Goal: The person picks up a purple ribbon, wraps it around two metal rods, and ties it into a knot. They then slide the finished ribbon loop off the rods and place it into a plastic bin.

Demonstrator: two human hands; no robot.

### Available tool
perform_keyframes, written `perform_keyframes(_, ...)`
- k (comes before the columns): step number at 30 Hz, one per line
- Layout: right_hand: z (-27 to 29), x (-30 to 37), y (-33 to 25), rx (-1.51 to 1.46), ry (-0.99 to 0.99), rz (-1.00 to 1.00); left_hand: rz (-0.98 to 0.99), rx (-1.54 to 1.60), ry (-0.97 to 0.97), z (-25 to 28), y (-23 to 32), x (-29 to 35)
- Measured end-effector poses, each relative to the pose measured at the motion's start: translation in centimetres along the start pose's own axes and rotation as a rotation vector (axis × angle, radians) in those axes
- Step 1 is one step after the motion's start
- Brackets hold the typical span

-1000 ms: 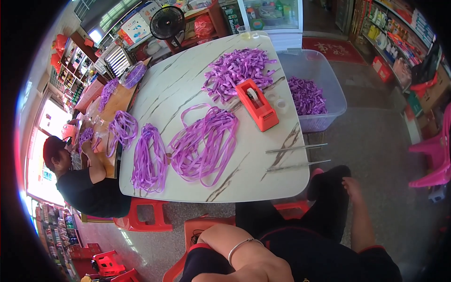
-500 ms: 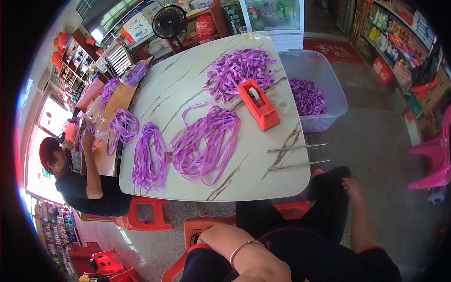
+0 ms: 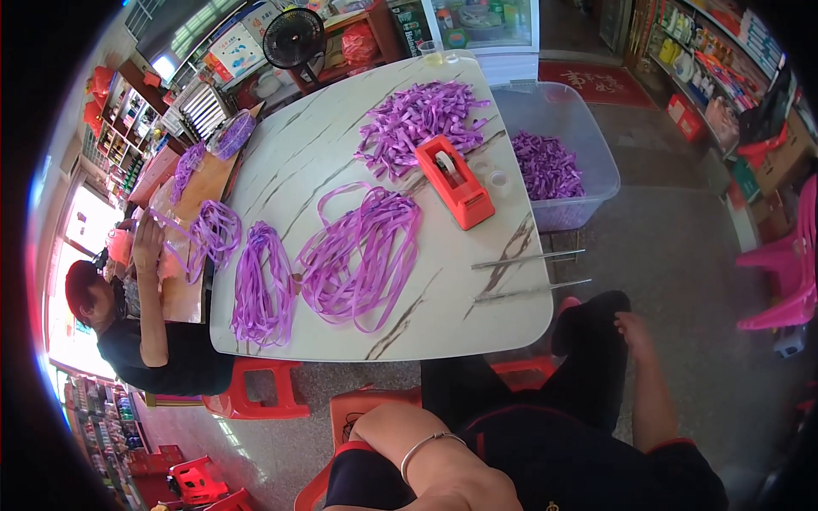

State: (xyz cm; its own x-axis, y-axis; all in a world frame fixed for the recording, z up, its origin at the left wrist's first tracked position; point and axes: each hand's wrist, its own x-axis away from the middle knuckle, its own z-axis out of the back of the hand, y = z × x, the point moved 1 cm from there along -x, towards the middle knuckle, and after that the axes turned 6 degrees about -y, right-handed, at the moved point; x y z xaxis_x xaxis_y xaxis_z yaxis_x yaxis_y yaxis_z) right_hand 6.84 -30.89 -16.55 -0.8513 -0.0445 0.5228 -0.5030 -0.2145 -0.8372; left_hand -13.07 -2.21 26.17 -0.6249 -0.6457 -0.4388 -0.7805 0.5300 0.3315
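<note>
Left arm [image 3: 388, 428] bent before torso [image 3: 579, 456]; right arm [image 3: 654, 396] reaching forward, right hand [image 3: 630, 329] loose beside knee [image 3: 601, 313].

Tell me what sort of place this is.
Probably a small shop doubling as a workspace: shelved bottles stand along the right side, a glass-fronted fridge stands beyond the marble-patterned table, and looped purple ribbons lie on that table beside a red tape dispenser.

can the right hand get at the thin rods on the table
Probably yes: the right hand is by the knee, the thin rods jut past the table edge on that side, and nothing visible stands between.
</note>
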Motion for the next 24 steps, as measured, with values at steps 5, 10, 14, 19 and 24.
perform_keyframes(5,0.1,-0.1,0.1,-0.007,-0.012,0.006,0.088,0.105,-0.188,1.5,-0.4,-2.0)
perform_keyframes(10,0.3,-0.2,0.4,-0.017,0.006,-0.009,0.179,0.214,-0.373,3.3,-1.0,-3.6)
perform_keyframes(14,-0.2,0.3,-0.6,-0.007,-0.006,-0.020,0.242,0.294,-0.523,4.5,-1.3,-4.7)
perform_keyframes(19,0.0,0.1,0.0,-0.008,0.010,-0.013,0.317,0.404,-0.726,6.2,-1.0,-5.0)
perform_keyframes(24,0.0,0.2,0.1,-0.007,0.007,-0.007,0.344,0.460,-0.839,6.7,-1.3,-5.9)
